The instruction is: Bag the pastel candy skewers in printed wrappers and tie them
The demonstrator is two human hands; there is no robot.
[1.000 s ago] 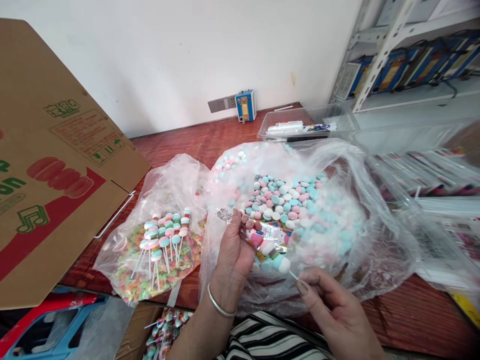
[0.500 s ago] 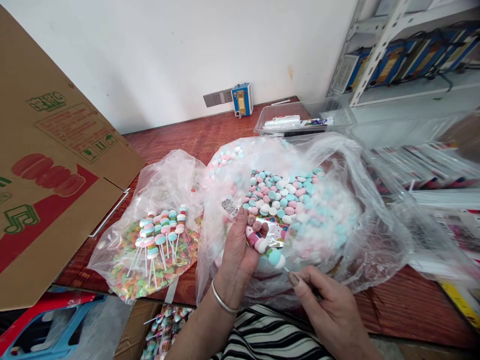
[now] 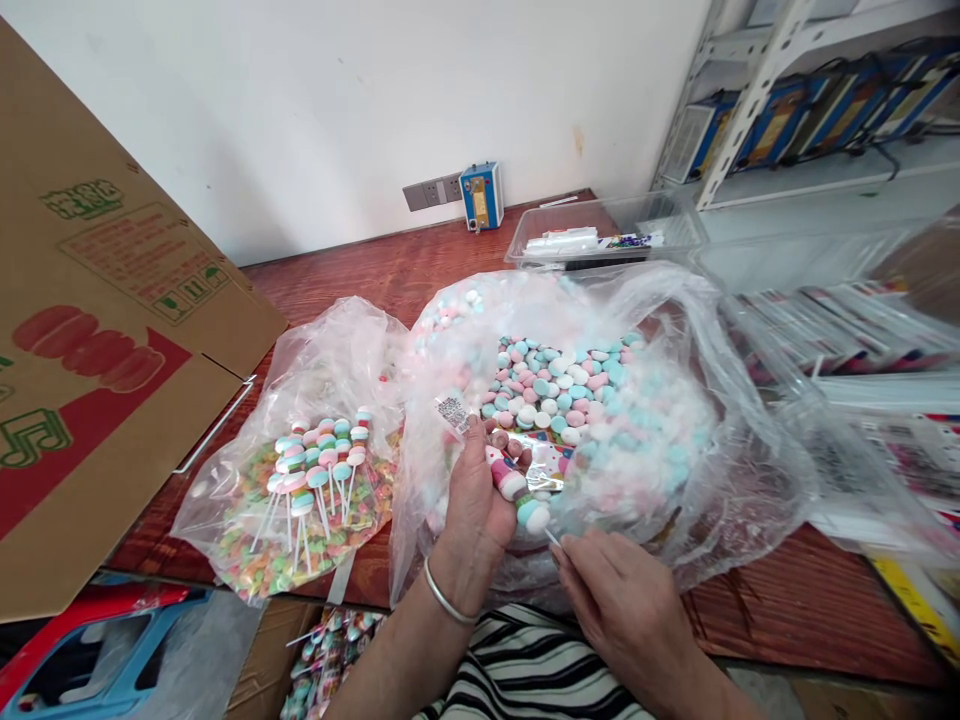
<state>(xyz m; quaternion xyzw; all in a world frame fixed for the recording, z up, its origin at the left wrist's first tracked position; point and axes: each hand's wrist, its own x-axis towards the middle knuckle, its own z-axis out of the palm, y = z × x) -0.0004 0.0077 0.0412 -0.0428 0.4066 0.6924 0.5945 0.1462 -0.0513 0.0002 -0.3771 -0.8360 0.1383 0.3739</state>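
My left hand (image 3: 480, 492) is closed around a shiny spotted wrapper (image 3: 549, 464) with a code label sticking up beside the thumb. From the wrapper's lower end pokes a marshmallow lollipop (image 3: 531, 512) in pink, white, green and blue, its upper part hidden by the wrapper and fingers. My right hand (image 3: 619, 590) pinches the lollipop's white stick (image 3: 553, 538). Behind the hands lies a large clear plastic bag (image 3: 757, 460) full of pink, blue and white candies (image 3: 559, 385). Several finished-looking lollipops (image 3: 309, 468) rest on a bag of small coloured gummies (image 3: 262, 570) at left.
A printed cardboard box (image 3: 112, 330) stands at the far left. Clear bins (image 3: 690, 225) with packaging are at the back and right, near a metal shelf (image 3: 750, 110). A small blue device (image 3: 481, 196) sits by the wall. Below the table's edge, a carton holds wrapped lollipops (image 3: 330, 660).
My right hand has moved left and slightly up with the stick. The lollipop now lies more in line with the wrapper, nearer my left palm. The view has shifted slightly.
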